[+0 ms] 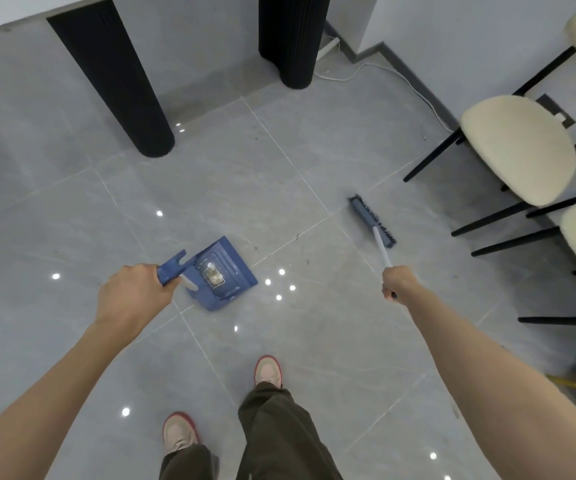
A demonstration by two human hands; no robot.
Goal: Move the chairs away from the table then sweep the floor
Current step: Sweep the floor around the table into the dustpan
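Sweeping goes best in short strokes toward the dustpan, gripped by the left hand on the floor; the right hand grips the broom, head near the chairs. Keep the lip flat.

A white power strip lies at the foot of a pale grey wall, which has a dark skirting board. A thin white cable runs from the strip in loose curves across the floor to the right. There, a dark square socket plate sits beside the wall. A thin yellow strip shows at the lower right edge.
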